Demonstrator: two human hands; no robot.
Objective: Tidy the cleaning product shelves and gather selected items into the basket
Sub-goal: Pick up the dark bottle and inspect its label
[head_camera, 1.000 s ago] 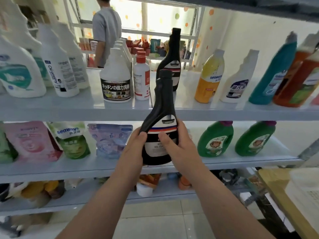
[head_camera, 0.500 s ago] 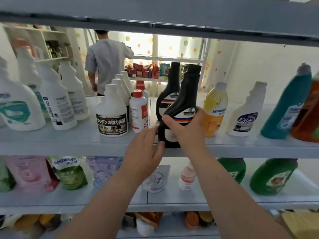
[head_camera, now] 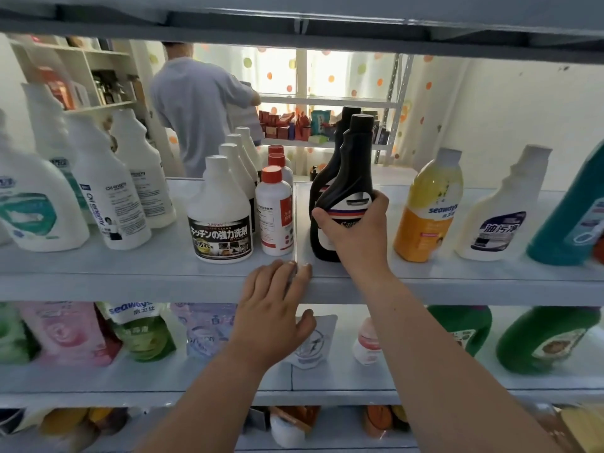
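Gripping the black bottle (head_camera: 356, 178) round its belly, the right hand (head_camera: 353, 233) could nudge its twin (head_camera: 327, 171) at eleven o'clock — toppling it; the left hand (head_camera: 271, 318) rests flat-fingered on the shelf edge (head_camera: 130, 284).

The black bottle (head_camera: 351, 178) gripped in my right hand (head_camera: 354, 233) stands upright, capped, its white, red and blue label facing me, just in front of the second black bottle (head_camera: 327, 168).

Single wide-angle view from the head, facing straight into the shelving and tipped slightly down. Very near the shelf of bottles (head_camera: 130, 279), a little above its level; upper shelf (head_camera: 327, 37) seen from beneath. Blurred low down, possibly a lowest tier (head_camera: 336, 436).
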